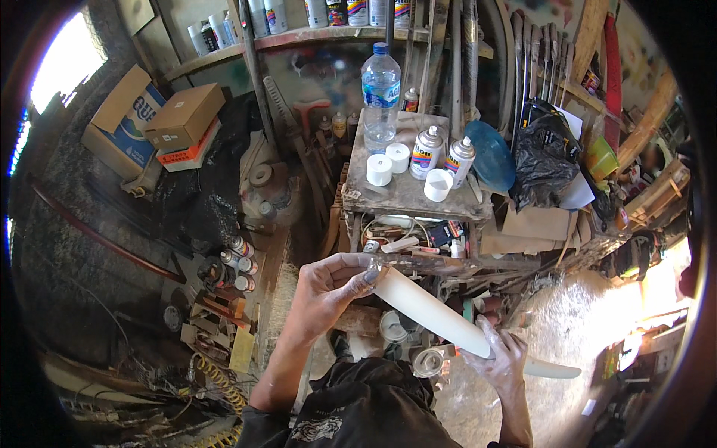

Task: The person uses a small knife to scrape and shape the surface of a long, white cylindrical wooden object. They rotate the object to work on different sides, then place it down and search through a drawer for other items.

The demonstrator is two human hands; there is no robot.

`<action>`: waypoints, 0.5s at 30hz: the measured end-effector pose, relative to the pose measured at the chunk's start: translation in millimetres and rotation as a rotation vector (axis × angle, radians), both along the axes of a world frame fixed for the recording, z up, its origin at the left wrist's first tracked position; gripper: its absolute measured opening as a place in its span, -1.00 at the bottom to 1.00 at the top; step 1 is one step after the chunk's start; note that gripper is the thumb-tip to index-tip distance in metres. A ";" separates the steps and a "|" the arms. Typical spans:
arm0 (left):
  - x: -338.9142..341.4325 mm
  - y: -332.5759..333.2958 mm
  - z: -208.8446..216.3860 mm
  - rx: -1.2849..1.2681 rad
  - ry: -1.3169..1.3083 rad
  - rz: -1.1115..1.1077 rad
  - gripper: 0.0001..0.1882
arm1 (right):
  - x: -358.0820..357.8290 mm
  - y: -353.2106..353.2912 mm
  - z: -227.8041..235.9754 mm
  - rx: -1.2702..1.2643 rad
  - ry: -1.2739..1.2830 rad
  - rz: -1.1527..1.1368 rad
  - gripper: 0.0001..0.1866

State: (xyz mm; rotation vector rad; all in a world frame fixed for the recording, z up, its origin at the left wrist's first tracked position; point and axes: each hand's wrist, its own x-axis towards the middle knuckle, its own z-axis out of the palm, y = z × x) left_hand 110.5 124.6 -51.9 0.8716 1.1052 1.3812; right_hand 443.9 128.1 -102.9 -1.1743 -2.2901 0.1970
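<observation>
Across the front of my body I hold a long, smooth, white curved piece (432, 308) that tapers to a thin tip at the lower right. Its exact kind does not show. My left hand (328, 291) grips the wide upper-left end between thumb and fingers, where a darker, shiny part sticks out. Further down its length, my right hand (497, 355) is closed round the piece, with the tip projecting past it. Whitish dust covers the fingers of both hands.
Beyond my hands stands a small wooden table (403, 196) with a water bottle (381, 97), spray cans (428, 153) and white caps (379, 170). Boxes (183, 116) are stacked at the left. Below them are more cans (239, 261) and a coiled yellow hose (216, 384). Near my feet sits a clear tub (428, 363).
</observation>
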 end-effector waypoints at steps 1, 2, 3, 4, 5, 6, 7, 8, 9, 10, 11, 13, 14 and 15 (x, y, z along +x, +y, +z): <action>-1.8 -1.1 1.1 0.010 0.004 -0.011 -0.66 | -0.7 -0.9 -0.4 -0.008 -0.002 -0.001 -0.30; -3.3 -2.1 1.9 0.020 0.001 -0.018 -0.66 | -0.8 -1.3 -0.9 -0.015 -0.005 -0.003 -0.29; -4.8 -2.7 2.5 0.015 -0.007 -0.025 -0.66 | -0.6 -1.7 -1.3 -0.015 -0.002 0.004 -0.29; -7.4 -3.7 3.8 0.023 0.060 -0.041 -0.66 | 0.2 -2.0 -1.3 0.014 -0.017 0.015 -0.29; -9.9 -4.6 5.2 0.017 0.123 -0.057 -0.66 | 0.9 -2.1 -1.5 0.049 -0.026 0.036 -0.29; -12.4 -5.3 6.8 0.001 0.176 -0.071 -0.66 | 1.8 -2.8 -1.4 0.055 -0.067 0.039 -0.29; -14.2 -6.3 8.6 0.029 0.179 -0.080 -0.67 | 2.3 -3.1 -1.5 0.089 -0.052 0.041 -0.29; -15.4 -6.8 10.2 0.047 0.172 -0.088 -0.67 | 2.3 -4.0 -1.5 0.094 -0.070 0.024 -0.29; -16.1 -7.7 12.0 0.060 0.158 -0.092 -0.67 | 2.5 -4.9 -1.1 0.110 -0.072 0.015 -0.30; -16.1 -9.0 13.6 0.059 0.149 -0.088 -0.67 | 1.3 -6.1 -1.0 0.099 -0.079 0.005 -0.30; -15.9 -10.0 15.1 0.054 0.133 -0.081 -0.67 | 0.4 -7.6 -0.1 0.101 -0.071 0.001 -0.30; -16.2 -10.4 17.0 0.047 0.114 -0.083 -0.67 | -2.7 -9.3 3.1 0.129 -0.068 -0.007 -0.31; -16.7 -10.3 17.2 0.043 0.111 -0.090 -0.67 | -3.4 -10.3 6.4 0.152 -0.073 -0.008 -0.32; -17.5 -10.2 17.0 0.038 0.109 -0.096 -0.66 | -4.2 -11.6 10.4 0.165 -0.078 -0.009 -0.33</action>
